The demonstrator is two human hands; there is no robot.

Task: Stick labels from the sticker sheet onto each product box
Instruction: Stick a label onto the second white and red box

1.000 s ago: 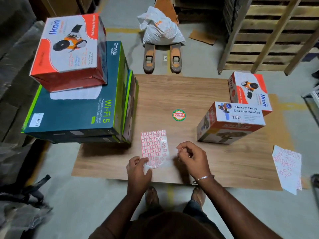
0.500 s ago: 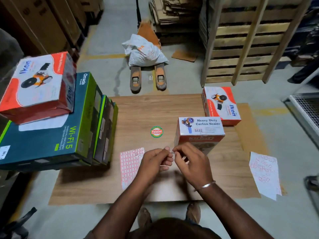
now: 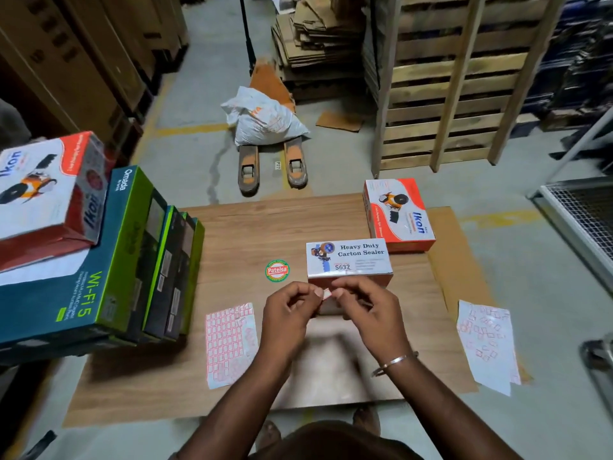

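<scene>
So the little label (image 3: 326, 293) is pinched between both my hands right now, fingertips of the left hand (image 3: 290, 315) and right hand (image 3: 366, 310) meeting on it from either side. It's tiny, so I honestly can't tell which way its long side runs. It sits at the near edge of the Carton Sealer box (image 3: 348, 260), whose long axis goes left-right. The sticker sheet (image 3: 229, 343) lies flat on the wooden board (image 3: 232, 234) just left of my left wrist, long side running away from me. A second sheet (image 3: 487, 343) lies off to the right, an Ikon box (image 3: 398, 214) behind, stacked boxes (image 3: 99, 260) on the left.
</scene>
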